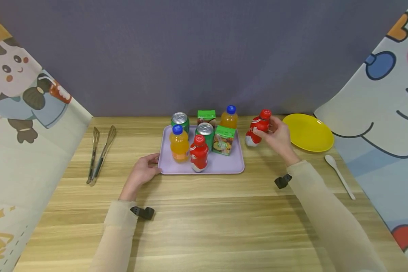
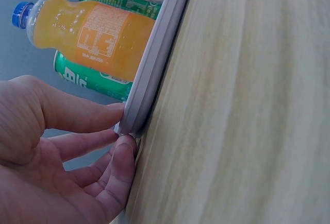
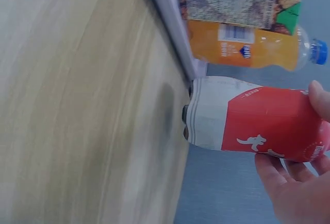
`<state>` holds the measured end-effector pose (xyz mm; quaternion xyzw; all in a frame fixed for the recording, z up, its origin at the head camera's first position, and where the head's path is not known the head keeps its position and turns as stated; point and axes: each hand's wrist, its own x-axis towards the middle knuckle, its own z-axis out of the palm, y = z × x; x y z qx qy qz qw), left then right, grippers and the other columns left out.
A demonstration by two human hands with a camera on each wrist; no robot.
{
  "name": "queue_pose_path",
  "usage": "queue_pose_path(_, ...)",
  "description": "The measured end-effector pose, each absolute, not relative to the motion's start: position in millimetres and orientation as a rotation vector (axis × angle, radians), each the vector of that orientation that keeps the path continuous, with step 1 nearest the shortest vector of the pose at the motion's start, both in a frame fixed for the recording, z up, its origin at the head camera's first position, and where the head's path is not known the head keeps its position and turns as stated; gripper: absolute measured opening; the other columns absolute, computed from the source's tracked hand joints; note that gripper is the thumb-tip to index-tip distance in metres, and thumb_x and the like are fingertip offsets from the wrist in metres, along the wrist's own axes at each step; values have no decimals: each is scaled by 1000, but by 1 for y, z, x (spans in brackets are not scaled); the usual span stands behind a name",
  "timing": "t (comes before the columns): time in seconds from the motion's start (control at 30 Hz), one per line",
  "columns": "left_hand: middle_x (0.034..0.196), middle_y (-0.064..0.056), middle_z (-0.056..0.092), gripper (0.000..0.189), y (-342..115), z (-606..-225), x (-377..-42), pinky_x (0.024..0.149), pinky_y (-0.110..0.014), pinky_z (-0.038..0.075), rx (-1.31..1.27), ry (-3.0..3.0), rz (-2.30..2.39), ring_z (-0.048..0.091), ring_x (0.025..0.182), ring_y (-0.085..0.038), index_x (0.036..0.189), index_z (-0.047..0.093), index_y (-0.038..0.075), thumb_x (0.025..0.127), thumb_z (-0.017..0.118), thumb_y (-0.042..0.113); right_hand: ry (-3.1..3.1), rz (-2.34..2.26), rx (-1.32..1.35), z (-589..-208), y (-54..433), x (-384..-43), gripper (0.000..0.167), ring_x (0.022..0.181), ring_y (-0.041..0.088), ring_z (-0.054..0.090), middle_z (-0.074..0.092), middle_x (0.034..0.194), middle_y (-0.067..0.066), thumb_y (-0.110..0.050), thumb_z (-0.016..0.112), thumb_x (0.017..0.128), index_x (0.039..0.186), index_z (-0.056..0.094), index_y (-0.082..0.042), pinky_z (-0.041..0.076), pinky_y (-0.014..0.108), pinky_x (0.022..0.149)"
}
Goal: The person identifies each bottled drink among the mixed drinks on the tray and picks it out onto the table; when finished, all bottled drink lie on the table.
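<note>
My right hand (image 1: 279, 136) grips a red bottle (image 1: 257, 130) with a red cap, just right of the lilac tray (image 1: 224, 166). In the right wrist view the white lower part of that bottle hangs over the wood, with a shadow beneath. At the tray's left front corner my left hand (image 1: 144, 172) pinches the rim, thumb on top. The tray carries another red bottle (image 1: 199, 155), an orange drink bottle (image 1: 179, 145) with a blue cap, a second orange bottle (image 1: 229, 119), two green cans (image 1: 180, 120) and two green drink cartons (image 1: 223, 140).
Right of the right hand lies a yellow plate (image 1: 307, 132), with a white spoon (image 1: 340, 176) in front of it. Two metal kitchen tools (image 1: 102, 156) lie at the left. A grey partition (image 1: 204, 56) rises behind the wooden table (image 1: 204, 223).
</note>
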<state>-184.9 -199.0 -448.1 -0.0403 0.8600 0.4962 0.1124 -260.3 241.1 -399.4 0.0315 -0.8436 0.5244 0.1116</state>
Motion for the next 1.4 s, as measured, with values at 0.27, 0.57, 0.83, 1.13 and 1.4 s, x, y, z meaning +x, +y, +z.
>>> queue_pose_path(0.27,123,-27,51,64,-199,-449,-185,83,-34,53,-113,2514,1469,56,107,-37,141,40,-6,82,64,-5,-2493,1509,69,-408,240,-277,65,111,30,55,56,129,14,-24,80,78,133,52,-3,46,41,94)
queue_pose_path(0.57,123,-28,51,63,-198,-447,-185,84,-35,52,-95,2520,1467,56,107,-37,141,39,-7,82,64,-5,-2476,1543,12,-413,242,-289,70,110,30,55,55,129,17,-25,81,77,135,49,-1,46,39,95)
queue_pose_path(0.83,123,-27,51,63,-197,-447,-185,83,-34,52,-97,2526,1456,55,107,-36,141,39,-7,83,64,-5,-2487,1537,21,-416,242,-291,70,112,31,54,54,130,17,-23,82,76,134,50,-2,46,40,95)
queue_pose_path(1.13,123,-28,51,63,-198,-448,-185,83,-34,52,-90,2521,1465,55,107,-37,141,39,-7,83,64,-5,-2472,1585,10,-416,243,-290,71,114,30,53,53,132,16,-22,82,76,136,49,-3,45,38,96)
queue_pose_path(1.4,124,-28,50,63,-199,-448,-184,85,-35,52,-98,2515,1469,54,109,-38,141,39,-7,83,64,-5,-2412,1646,4,-413,245,-285,71,115,30,52,53,132,17,-20,82,76,136,49,-1,44,37,98)
